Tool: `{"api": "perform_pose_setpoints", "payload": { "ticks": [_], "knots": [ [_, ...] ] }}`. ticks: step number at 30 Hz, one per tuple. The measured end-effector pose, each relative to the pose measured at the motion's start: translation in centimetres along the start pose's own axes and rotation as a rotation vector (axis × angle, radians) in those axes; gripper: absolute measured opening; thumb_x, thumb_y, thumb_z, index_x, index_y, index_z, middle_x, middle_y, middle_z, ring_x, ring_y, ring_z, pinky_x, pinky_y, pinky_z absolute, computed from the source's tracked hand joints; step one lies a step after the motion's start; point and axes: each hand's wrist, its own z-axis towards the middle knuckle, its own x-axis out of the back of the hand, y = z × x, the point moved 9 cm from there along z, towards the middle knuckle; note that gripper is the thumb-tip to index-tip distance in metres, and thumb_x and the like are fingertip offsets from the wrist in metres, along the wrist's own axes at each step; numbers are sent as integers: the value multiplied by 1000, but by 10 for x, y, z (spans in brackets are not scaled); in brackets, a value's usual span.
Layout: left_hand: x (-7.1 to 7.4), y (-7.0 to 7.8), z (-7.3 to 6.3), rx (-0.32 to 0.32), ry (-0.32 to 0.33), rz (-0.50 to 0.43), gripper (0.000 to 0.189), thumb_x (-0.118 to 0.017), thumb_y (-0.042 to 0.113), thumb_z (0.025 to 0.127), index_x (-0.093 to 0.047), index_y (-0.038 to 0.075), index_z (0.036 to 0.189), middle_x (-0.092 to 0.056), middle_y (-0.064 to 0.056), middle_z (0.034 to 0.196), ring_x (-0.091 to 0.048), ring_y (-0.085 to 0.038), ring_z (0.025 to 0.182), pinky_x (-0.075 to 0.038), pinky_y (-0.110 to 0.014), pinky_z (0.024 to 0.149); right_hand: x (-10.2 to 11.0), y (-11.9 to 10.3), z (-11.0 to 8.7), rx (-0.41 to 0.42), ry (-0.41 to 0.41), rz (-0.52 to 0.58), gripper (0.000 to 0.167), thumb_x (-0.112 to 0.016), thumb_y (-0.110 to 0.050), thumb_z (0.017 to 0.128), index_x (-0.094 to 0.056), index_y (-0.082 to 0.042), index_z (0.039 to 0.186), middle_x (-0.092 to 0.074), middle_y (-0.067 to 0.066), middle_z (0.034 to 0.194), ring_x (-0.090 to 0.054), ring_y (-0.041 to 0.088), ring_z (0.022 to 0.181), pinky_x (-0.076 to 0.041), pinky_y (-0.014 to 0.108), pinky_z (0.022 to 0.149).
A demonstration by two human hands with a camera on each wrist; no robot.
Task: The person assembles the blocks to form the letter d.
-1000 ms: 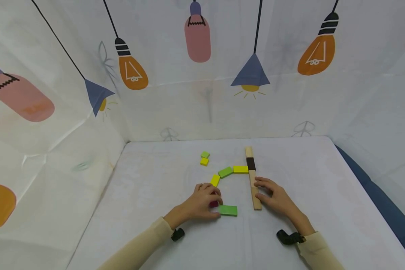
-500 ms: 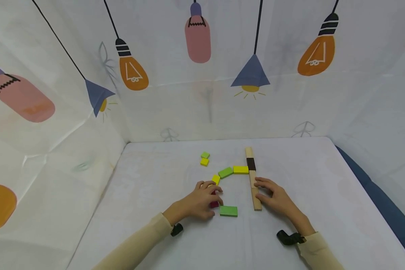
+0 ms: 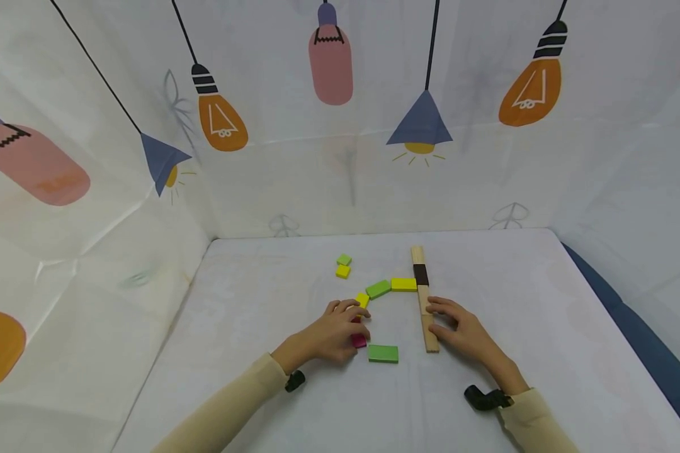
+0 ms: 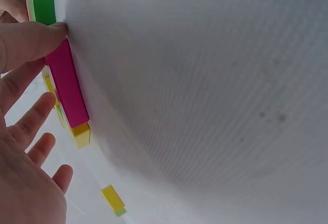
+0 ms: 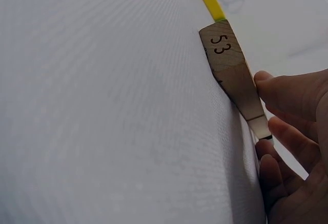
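Observation:
In the head view, my left hand [image 3: 325, 335] is over a magenta block [image 3: 359, 340], partly covering it. The left wrist view shows the thumb and index finger pinching one end of that magenta block [image 4: 70, 88], while the other fingers are spread. A light green block [image 3: 383, 353] lies just right of its near end. Beyond the fingers, a yellow block [image 3: 362, 299], a green block [image 3: 379, 289] and another yellow block [image 3: 404, 285] curve toward a straight row of wooden blocks [image 3: 429, 327]. My right hand [image 3: 461, 330] touches the row's right side with relaxed fingers.
A dark brown block [image 3: 421, 275] forms part of the wooden row. Small green [image 3: 344, 259] and yellow [image 3: 343, 272] pieces lie farther back on the white table [image 3: 260, 277]. A white sheet with lamp prints [image 3: 294, 176] stands behind and at the sides.
The left thumb has drawn away from the green block toward the left, to the magenta block's near end. The right hand and the wooden row have stayed in place.

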Motion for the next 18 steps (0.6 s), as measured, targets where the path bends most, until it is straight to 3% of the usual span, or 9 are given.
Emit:
{"api": "perform_pose_setpoints", "payload": {
  "ticks": [6,18],
  "knots": [
    [0,0,0,-13,2,-12,26,-76,38,91,-72,32,116,-51,1,148,-34,-30,146,-32,-52,115,0,0,0,-11,-6,7,39,-79,-15,91,-69,-5,127,-60,14,145,-53,40,132,-28,-1,101],
    [-2,-3,5,-17,-22,3,28,-78,32,89,-73,34,116,-50,3,149,-33,-27,147,-34,-49,114,-1,-2,0,-17,-11,-3,38,-78,-15,92,-69,-6,127,-60,14,145,-54,39,133,-29,0,101]
  ]
}}
